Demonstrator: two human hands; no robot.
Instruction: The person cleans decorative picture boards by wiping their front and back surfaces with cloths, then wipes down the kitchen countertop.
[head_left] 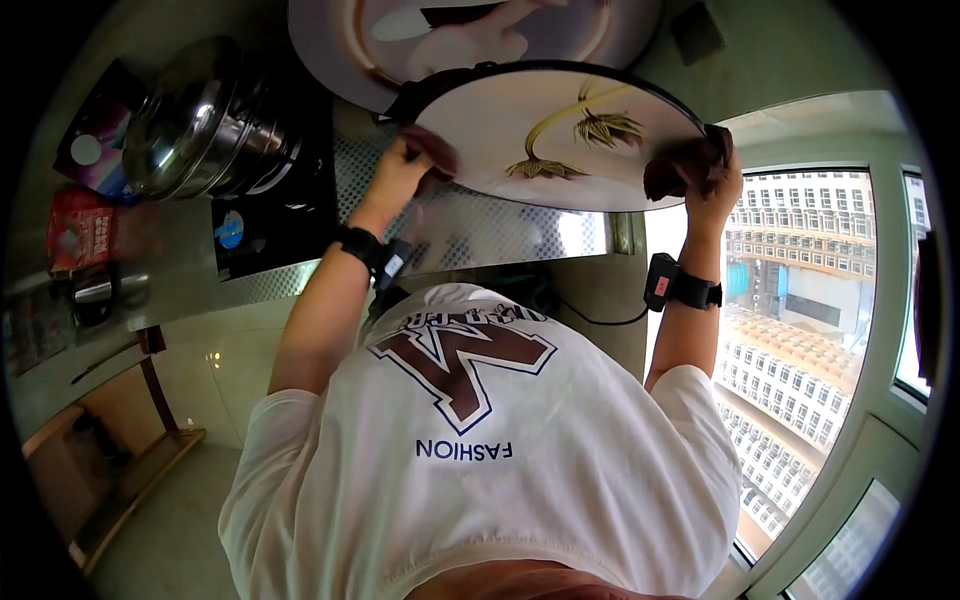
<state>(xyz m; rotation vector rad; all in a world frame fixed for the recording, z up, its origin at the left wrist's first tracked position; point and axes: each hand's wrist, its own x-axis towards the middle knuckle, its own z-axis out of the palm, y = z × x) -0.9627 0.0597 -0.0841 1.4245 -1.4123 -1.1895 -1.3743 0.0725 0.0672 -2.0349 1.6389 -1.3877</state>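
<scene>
My left hand (398,178) and my right hand (713,195) grip opposite sides of a large round disc (490,140) with a dark rim. Its pale face carries a picture of yellow-green stems and drooping flower heads. It is tilted, and I cannot tell whether it is a tray or a tabletop. Dark maroon cloth lies between each hand and the rim: a left cloth (432,152) and a right cloth (688,172). Just beyond stands another round panel (335,45) with a printed picture, partly covered by the disc.
A metal counter (480,232) runs beneath the disc. On the left are a shiny steel pot (185,135), a black cooktop (285,225) and a red packet (82,228). A window (800,270) is close on the right. A wooden frame (130,480) stands at lower left.
</scene>
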